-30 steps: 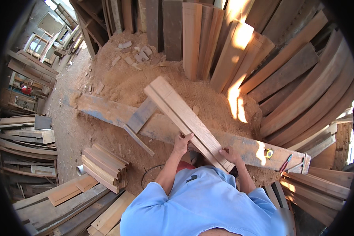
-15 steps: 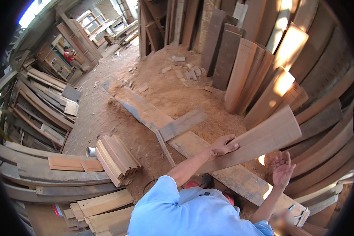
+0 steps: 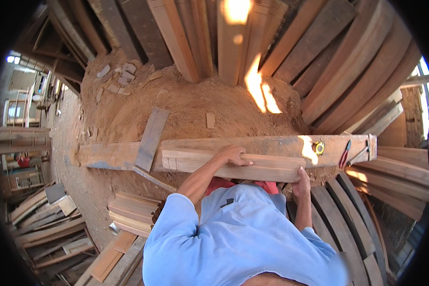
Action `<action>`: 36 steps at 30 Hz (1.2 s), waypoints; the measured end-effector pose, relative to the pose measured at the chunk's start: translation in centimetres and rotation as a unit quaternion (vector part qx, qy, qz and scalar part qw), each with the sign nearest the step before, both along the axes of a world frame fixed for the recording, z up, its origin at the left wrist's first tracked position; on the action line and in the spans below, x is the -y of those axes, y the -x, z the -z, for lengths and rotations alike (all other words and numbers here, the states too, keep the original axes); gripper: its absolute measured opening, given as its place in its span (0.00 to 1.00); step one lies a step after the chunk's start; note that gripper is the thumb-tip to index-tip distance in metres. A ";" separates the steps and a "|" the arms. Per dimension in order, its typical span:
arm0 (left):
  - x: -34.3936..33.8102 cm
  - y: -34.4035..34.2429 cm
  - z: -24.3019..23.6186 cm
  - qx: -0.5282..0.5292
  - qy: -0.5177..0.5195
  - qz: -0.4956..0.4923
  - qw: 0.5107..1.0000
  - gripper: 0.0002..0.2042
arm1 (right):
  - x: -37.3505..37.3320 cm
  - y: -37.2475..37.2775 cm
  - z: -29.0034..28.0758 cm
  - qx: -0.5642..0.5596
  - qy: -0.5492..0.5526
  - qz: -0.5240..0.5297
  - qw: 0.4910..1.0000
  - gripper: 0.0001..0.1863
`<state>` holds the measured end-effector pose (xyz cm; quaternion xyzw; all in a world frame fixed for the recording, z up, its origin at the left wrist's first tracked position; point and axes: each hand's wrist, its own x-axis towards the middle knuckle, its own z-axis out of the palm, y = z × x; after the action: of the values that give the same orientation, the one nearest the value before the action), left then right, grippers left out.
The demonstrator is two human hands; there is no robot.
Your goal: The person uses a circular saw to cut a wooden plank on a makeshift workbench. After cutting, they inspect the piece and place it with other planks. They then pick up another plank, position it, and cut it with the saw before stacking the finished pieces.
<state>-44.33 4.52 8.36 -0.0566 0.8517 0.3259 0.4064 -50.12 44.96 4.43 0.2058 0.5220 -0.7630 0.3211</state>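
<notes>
A light-brown wooden board [image 3: 276,168] with pencil-like lines near its left end lies level along the near side of a long dusty bench plank [image 3: 252,142]. My left hand [image 3: 231,156] is closed over the board's middle, fingers across its top. My right hand [image 3: 301,182] grips its right end, thumb up against the end face. Whether the board rests fully on the plank is hidden. A yellow tape measure [image 3: 318,148] and red-handled pliers [image 3: 345,155] lie on the plank, right of the board.
A short grey board [image 3: 151,138] crosses the plank at left, with a thin strip [image 3: 154,178] by its near end. Stacked molded pieces [image 3: 133,212] lie at lower left. Upright boards [image 3: 176,38] lean beyond a sawdust heap [image 3: 186,102]; more boards [image 3: 329,214] lie at my right.
The board has come down from a raised, tilted position to lie level at the plank. My right hand, open and apart before, now holds its right end. The view has turned right.
</notes>
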 end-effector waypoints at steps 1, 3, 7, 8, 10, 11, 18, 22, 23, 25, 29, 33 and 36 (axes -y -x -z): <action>0.0 -0.2 0.7 0.026 -0.011 -0.012 1.000 0.44 | 0.3 -0.2 0.0 0.013 -0.007 -0.003 1.000 0.24; -0.3 -0.2 2.4 0.074 -0.034 -0.022 0.996 0.43 | 1.0 -0.7 -0.2 0.031 -0.023 0.009 0.999 0.26; -2.2 -2.9 3.6 -0.094 0.017 -0.066 0.993 0.47 | 2.0 0.4 1.3 0.102 -0.164 0.035 0.981 0.30; -2.4 -3.1 1.2 -0.130 0.036 -0.024 0.991 0.49 | 2.3 1.0 1.4 0.109 -0.174 0.044 0.978 0.30; -2.4 -4.3 -0.9 -0.158 0.088 0.030 0.983 0.54 | 2.7 1.9 1.9 0.092 -0.175 0.033 0.980 0.32; -2.5 -5.2 -1.1 -0.147 0.117 0.051 0.981 0.57 | 3.2 2.3 1.9 0.085 -0.174 0.023 0.981 0.33; -0.6 -7.7 3.8 -0.158 0.216 0.013 0.963 0.61 | 3.7 5.7 1.2 -0.112 -0.473 -0.235 0.842 0.44; -0.7 -5.8 3.1 -0.135 0.214 0.021 0.967 0.60 | 2.7 5.6 4.9 -0.136 -0.501 -0.223 0.825 0.32; -0.6 -5.7 3.0 -0.127 0.212 0.011 0.969 0.59 | 3.7 5.6 4.8 -0.121 -0.491 -0.208 0.837 0.29; -0.7 -5.2 2.9 -0.112 0.207 -0.010 0.972 0.59 | 5.2 6.2 5.0 -0.178 -0.474 -0.145 0.850 0.23; -0.3 -5.2 2.5 -0.124 0.198 -0.030 0.972 0.58 | 5.8 9.3 7.1 -0.174 -0.570 -0.285 0.751 0.26; -0.2 -5.2 2.0 -0.126 0.196 -0.027 0.972 0.61 | 2.0 10.2 11.3 -0.242 -0.582 -0.331 0.702 0.31; -0.9 -5.4 4.0 -0.169 0.212 -0.023 0.962 0.64 | 0.4 10.8 13.6 -0.295 -0.548 -0.332 0.709 0.29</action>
<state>-38.94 5.37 4.31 -0.1054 0.9561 0.1524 0.2271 -60.93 44.54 -9.12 -0.0763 0.9512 -0.2088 0.2139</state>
